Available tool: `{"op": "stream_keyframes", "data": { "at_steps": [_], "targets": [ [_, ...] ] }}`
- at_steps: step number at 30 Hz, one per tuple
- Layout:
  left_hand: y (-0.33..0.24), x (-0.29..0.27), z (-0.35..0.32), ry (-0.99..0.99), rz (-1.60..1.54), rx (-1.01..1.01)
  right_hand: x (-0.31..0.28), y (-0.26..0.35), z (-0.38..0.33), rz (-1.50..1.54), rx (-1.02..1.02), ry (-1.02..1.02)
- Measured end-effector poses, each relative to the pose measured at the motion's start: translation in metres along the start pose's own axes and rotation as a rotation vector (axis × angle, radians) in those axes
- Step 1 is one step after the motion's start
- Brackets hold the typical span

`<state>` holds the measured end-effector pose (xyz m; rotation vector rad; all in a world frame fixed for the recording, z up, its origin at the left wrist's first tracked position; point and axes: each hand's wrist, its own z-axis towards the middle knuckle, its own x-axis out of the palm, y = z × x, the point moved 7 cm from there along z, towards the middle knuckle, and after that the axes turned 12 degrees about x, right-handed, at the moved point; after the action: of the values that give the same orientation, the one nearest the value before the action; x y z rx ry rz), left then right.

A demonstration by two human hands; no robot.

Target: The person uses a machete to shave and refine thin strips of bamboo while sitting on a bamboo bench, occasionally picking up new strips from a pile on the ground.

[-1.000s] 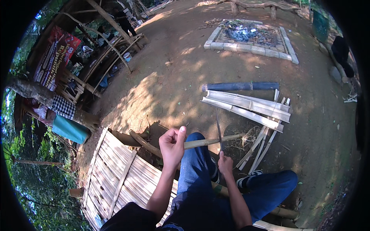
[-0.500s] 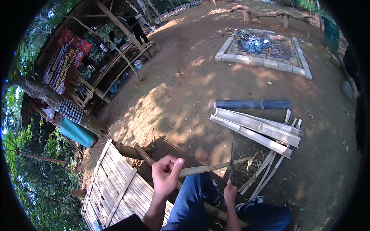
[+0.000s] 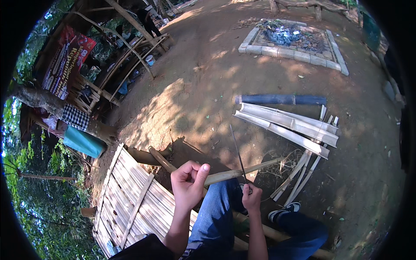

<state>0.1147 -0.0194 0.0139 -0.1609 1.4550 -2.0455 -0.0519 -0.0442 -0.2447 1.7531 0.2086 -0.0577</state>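
Note:
My left hand (image 3: pixel 187 184) grips the near end of a split bamboo stick (image 3: pixel 242 171) that runs to the right across my knee. My right hand (image 3: pixel 251 197) holds the handle of a long thin knife (image 3: pixel 238 151), its blade pointing up and away and crossing the stick. My legs in blue jeans (image 3: pixel 216 212) stretch out below, with a dark shoe (image 3: pixel 284 211) on the dirt.
Split bamboo halves (image 3: pixel 288 125) and thin strips (image 3: pixel 299 182) lie on the dirt to the right, beside a dark pole (image 3: pixel 281 99). A slatted bamboo panel (image 3: pixel 134 199) lies at left. A stone-edged ash pit (image 3: pixel 294 39) sits far ahead; a wooden stall (image 3: pixel 104 73) stands at upper left.
The view has tilted and shifted, so hands sit lower in the picture. My right hand has raised the knife blade upright across the stick; the left hand keeps its grip.

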Motion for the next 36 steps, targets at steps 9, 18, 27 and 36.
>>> {"op": "stream_keyframes", "data": {
  "at_steps": [9, 18, 27, 36],
  "targets": [
    [0.027, -0.023, -0.017, -0.072, 0.026, 0.064, -0.036, -0.04, 0.009, -0.2, 0.525, 0.025],
    [0.011, -0.005, 0.042, -0.429, -0.48, 0.057, -0.031, -0.093, 0.044, -0.112, 0.464, -0.113],
    [0.023, 0.004, 0.076, -0.4, -0.844, 0.288, -0.052, -0.163, 0.052, -0.096, 0.752, -0.173],
    [0.013, 0.023, 0.085, -0.633, -0.296, 0.363, 0.003, 0.013, 0.06, 0.075, -0.085, -0.05]
  ]
}}
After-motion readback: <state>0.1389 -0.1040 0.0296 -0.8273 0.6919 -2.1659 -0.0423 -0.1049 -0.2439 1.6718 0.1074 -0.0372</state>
